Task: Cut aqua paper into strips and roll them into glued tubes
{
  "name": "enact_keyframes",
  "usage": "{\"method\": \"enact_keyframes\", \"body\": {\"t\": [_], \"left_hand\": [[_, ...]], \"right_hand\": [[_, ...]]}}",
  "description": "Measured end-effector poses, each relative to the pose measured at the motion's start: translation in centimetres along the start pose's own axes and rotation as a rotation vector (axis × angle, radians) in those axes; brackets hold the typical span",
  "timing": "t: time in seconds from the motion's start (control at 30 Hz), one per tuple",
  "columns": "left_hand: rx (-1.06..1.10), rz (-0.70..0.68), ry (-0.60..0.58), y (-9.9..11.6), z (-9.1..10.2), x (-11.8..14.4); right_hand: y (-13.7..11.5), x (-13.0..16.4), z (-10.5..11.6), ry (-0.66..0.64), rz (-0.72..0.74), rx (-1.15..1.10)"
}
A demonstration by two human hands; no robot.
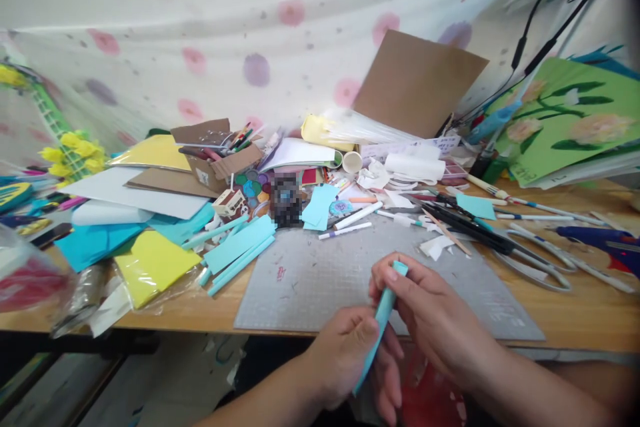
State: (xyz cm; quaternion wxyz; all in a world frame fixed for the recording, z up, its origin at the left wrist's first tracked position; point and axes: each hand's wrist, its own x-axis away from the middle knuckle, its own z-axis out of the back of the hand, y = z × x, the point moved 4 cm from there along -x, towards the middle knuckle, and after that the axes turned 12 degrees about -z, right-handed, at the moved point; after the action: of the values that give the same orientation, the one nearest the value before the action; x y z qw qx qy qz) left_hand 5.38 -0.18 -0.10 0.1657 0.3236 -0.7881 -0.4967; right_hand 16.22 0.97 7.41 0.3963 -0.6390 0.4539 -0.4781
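Both of my hands hold one thin rolled tube of light blue paper (383, 315) above the near edge of a grey cutting mat (320, 273). My left hand (350, 360) grips its lower part with thumb and fingers wrapped around it. My right hand (425, 313) pinches the upper end. Several similar blue paper tubes (235, 250) lie to the left on the mat's corner. Large scissors (530, 257) rest to the right of the mat.
The wooden table (590, 313) is crowded: yellow paper (150, 263), blue sheets (95, 240), a cardboard box of pens (220, 157), markers (357, 215), a blue glue gun (605, 243), a brown cardboard sheet (417, 83) and green flower artwork (570, 113) at the back right.
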Motion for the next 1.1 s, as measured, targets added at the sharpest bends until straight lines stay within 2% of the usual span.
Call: {"method": "enact_keyframes", "body": {"t": [0.07,0.13,0.27,0.43,0.6,0.67,0.73,0.83,0.93,1.03,1.1], "left_hand": [[-0.059,-0.032,0.045,-0.1,0.3,-0.1],[-0.13,-0.054,0.042,0.0,0.4,-0.2],[-0.248,-0.105,0.017,0.6,0.0,-0.7],[-0.319,-0.112,-0.03,1.8,-0.7,-1.3],[-0.438,-0.025,-0.101,2.5,-0.5,-0.9],[-0.538,0.004,-0.12,3.0,-0.2,-0.3],[-0.689,0.013,-0.107,4.2,0.6,0.7],[-0.994,-0.011,-0.017,7.6,3.4,3.0],[-1.33,-0.01,0.208,12.5,8.6,6.3],[-1.642,0.022,0.467,17.2,14.5,9.7],[-1.79,0.04,0.536,19.3,17.6,11.2]], "right_hand": [[0.5,-0.3,-0.9,-0.019,-0.067,-0.12],[0.7,-0.3,-1.7,-0.018,-0.11,-0.275],[0.0,-0.1,-2.3,0.07,-0.115,-0.506],[-1.0,0.4,-2.2,0.093,-0.12,-0.557],[-1.6,0.4,-1.9,0.043,-0.124,-0.534],[-2.4,0.3,-1.1,0.058,-0.103,-0.549],[-3.7,0.3,0.6,0.132,-0.048,-0.6],[-5.6,0.4,4.2,0.257,0.071,-0.684],[-5.6,0.3,6.9,0.295,0.09,-0.651],[-4.2,0.0,7.8,0.28,0.074,-0.521],[-3.2,-0.3,7.8,0.262,0.081,-0.429]]}}
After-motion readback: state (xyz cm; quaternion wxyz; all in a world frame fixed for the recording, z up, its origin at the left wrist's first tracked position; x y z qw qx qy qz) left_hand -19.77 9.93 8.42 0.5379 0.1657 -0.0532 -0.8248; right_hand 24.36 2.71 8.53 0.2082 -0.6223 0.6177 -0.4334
